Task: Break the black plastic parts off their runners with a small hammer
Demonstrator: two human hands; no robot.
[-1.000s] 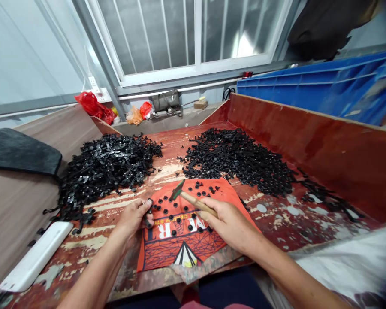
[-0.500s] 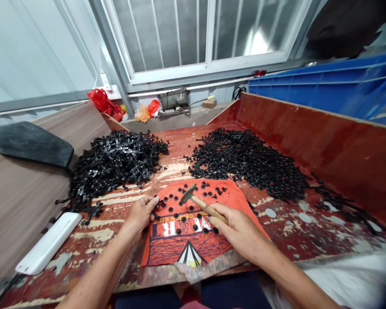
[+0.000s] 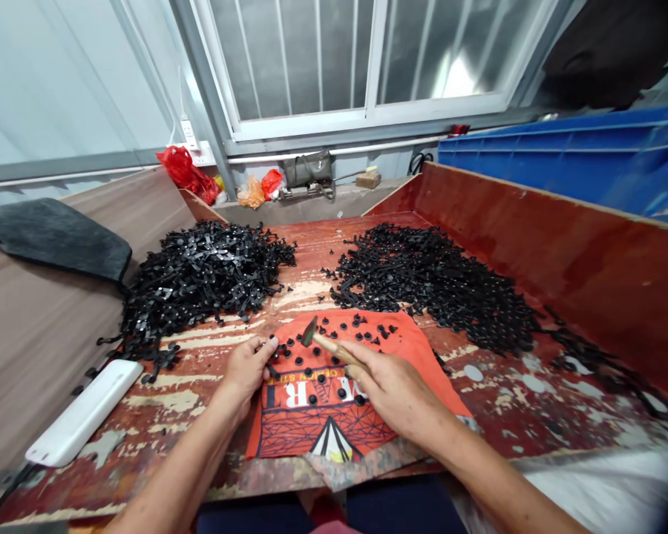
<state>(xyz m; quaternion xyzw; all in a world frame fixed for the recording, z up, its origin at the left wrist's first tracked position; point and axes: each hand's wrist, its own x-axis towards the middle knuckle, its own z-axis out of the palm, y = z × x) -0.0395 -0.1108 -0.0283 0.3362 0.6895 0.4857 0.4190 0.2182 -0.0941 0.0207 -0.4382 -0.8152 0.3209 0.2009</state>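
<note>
My right hand [image 3: 390,389] grips the wooden handle of a small hammer [image 3: 326,343]; its green-black head hovers over the upper left of an orange printed cloth [image 3: 334,415]. Several small round black parts [image 3: 317,378] are scattered on the cloth. My left hand [image 3: 246,368] rests at the cloth's left edge, its fingertips pinching a small black strip piece [image 3: 271,348] beside the hammer head.
A heap of black strip pieces [image 3: 200,278] lies at the left and a heap of small black parts [image 3: 434,282] at the right on the worn red tray [image 3: 501,386]. A white oblong object [image 3: 83,411] lies front left. Blue crates [image 3: 579,159] stand behind the red wall.
The hammer head has swung left and down toward my left fingertips. My left hand stays at the cloth's edge. The camera view has shifted slightly.
</note>
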